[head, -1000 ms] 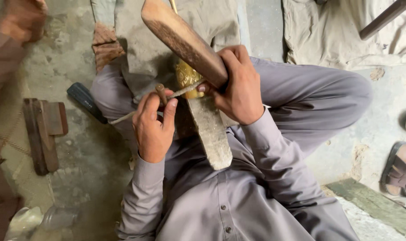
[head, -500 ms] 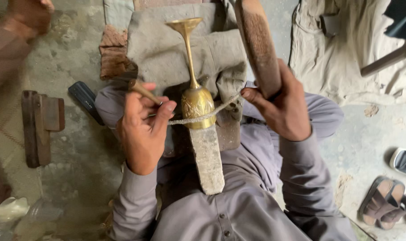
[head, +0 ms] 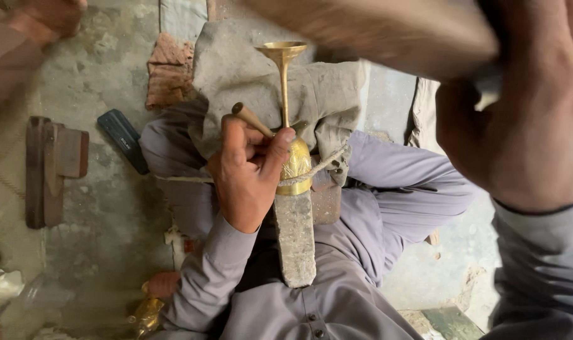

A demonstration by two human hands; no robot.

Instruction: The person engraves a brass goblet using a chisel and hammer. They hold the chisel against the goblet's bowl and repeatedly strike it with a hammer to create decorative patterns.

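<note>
Two hands at work: our left hand (head: 249, 173) pinches a punch (head: 252, 119) against the brass vessel (head: 294, 160) at frame centre; our right hand (head: 519, 119), upper right, grips a raised wooden mallet (head: 374, 31). We judge a strike comes next, needing steady aim.

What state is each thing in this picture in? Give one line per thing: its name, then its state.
Brass vase: lying on the lap, funnel mouth pointing away, base fixed on a grey block.
Grey block: resting along the lap, end toward the body.
Punch: tilted, gripped, tip at the vase.
Left hand: closed around the punch.
Right hand: raised, blurred, gripping the mallet.
Wooden mallet: lifted, blurred.
Grey cloth: spread under the vase.
</note>
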